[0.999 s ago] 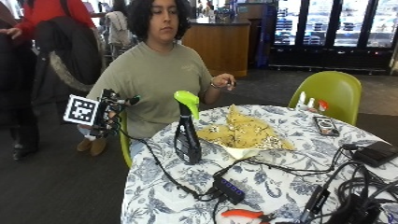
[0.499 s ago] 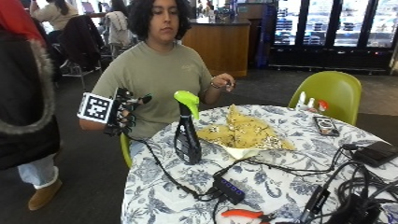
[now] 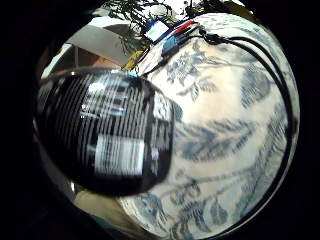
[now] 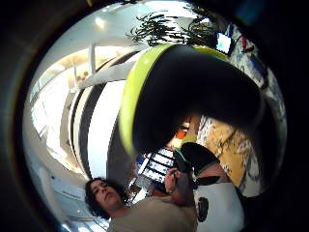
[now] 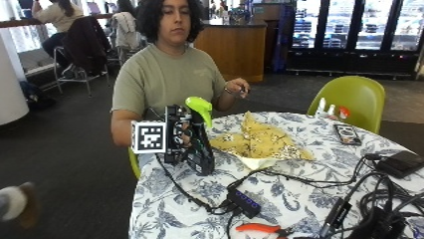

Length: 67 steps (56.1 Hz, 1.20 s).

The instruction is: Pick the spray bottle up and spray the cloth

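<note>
The gloved right hand (image 5: pixel 180 141), fingers wrapping the spray bottle (image 5: pixel 199 144), should aim its nozzle toward the yellow cloth (image 5: pixel 262 142) at three o'clock.

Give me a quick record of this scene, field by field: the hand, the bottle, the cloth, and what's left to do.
hand: gloved right hand at the spray bottle, fingers around its body
spray bottle: black with green trigger head, upright near the table edge
cloth: yellow, crumpled, beside the bottle on the table
other hand: bare, raised off the table
left to do: spraying the cloth
</note>
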Motion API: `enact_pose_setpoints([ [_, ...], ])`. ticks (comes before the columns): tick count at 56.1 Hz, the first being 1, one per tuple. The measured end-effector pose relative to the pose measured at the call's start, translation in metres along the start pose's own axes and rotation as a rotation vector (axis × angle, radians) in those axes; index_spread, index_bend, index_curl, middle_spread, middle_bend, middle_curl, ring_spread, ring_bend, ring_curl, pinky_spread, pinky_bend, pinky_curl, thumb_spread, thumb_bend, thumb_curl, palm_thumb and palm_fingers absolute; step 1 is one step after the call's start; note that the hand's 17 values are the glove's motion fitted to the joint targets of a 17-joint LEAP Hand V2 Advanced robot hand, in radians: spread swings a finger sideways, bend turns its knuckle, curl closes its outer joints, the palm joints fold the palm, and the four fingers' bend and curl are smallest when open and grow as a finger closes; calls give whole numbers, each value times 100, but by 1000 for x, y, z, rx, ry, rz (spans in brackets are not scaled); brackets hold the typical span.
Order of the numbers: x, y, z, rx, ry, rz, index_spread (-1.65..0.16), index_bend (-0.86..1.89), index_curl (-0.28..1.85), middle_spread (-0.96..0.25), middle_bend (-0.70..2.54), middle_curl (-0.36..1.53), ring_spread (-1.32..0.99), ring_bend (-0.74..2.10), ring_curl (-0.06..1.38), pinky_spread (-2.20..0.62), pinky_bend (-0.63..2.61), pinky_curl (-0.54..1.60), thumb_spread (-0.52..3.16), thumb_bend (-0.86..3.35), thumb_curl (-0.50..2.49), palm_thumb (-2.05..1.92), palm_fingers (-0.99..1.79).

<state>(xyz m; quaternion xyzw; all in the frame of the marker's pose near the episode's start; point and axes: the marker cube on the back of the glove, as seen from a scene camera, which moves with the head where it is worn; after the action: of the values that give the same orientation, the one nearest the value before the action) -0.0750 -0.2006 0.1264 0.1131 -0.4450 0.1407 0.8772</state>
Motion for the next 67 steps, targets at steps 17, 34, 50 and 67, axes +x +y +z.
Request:
enact_pose_setpoints([
  [17,14,-53,18,30,82,-51,-21,8,15,3,23,35,-9,64,36,3,52,37,87,-3,37,72,32],
  [34,-17,-67,16,-144,-268,41,-24,35,30,-8,58,47,-13,60,35,-3,19,28,80,5,47,99,120],
  [50,-119,-54,3,-615,65,142,-24,38,44,-12,66,54,-15,68,44,-18,34,38,58,-2,59,103,136],
  [67,-99,-39,79,-1049,645,386,-23,40,51,-12,70,56,-15,69,47,-19,36,40,48,-2,69,104,135],
])
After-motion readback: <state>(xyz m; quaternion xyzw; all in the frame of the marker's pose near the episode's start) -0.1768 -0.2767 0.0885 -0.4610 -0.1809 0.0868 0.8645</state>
